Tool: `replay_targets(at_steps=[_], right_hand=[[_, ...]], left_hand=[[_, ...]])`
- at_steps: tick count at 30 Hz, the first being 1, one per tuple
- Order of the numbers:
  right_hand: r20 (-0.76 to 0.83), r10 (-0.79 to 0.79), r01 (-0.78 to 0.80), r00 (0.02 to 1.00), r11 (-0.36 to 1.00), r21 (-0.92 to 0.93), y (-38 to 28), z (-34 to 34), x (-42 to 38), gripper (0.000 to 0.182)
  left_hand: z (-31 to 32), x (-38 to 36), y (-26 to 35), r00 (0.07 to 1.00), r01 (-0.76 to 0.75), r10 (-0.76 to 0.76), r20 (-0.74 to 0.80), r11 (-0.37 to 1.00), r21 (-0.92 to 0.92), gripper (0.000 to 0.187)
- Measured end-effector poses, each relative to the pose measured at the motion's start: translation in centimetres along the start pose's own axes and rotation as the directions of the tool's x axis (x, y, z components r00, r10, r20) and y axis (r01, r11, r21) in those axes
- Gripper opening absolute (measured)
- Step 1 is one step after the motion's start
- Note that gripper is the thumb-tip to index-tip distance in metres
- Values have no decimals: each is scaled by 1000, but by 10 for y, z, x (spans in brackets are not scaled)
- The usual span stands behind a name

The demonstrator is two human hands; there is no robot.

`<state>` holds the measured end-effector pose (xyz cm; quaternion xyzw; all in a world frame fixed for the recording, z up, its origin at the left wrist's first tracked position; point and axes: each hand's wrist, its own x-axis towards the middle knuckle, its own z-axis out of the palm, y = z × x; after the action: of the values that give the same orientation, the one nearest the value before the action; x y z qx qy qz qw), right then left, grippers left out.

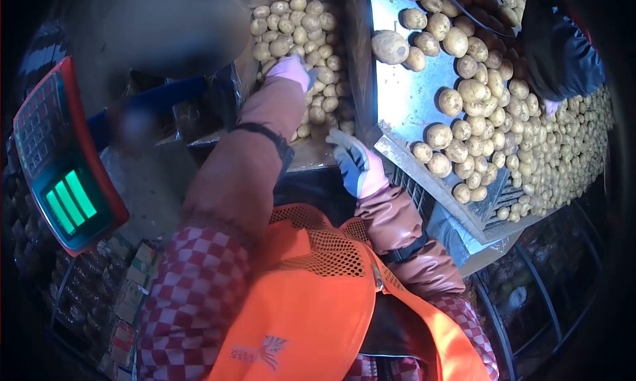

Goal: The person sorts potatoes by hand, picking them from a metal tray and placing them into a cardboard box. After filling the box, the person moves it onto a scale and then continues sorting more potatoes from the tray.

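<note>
Our one view, head-worn
We look forward and steeply down from the head, near our own orange vest (305, 315), with darkness rimming the wide, curved view.

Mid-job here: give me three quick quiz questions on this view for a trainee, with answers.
1. Which hand reaches among the potatoes in the box?
A) right
B) left
C) neither

2. True or false: potatoes also lie on the metal table.

3. Fill in: the lit display glows ____.

Key: 1 B, the left hand; 2 true; 3 green.
</note>
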<state>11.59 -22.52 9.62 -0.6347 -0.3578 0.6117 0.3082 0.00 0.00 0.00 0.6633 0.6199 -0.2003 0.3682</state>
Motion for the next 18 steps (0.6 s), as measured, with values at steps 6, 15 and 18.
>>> replay_targets(at_steps=[6, 15, 18], right_hand=[[-131, 281, -61, 951, 585, 809, -20, 26, 21, 51], [289, 331, -414, 898, 416, 810, 34, -24, -2, 44], [58, 445, -369, 894, 655, 660, 13, -18, -16, 44]], left_hand=[[25, -91, -35, 982, -148, 189, 27, 841, -520, 35], [38, -55, 11, 737, -607, 668, 106, 585, 537, 62], [2, -7, 34, 898, -427, 396, 194, 672, 605, 79]])
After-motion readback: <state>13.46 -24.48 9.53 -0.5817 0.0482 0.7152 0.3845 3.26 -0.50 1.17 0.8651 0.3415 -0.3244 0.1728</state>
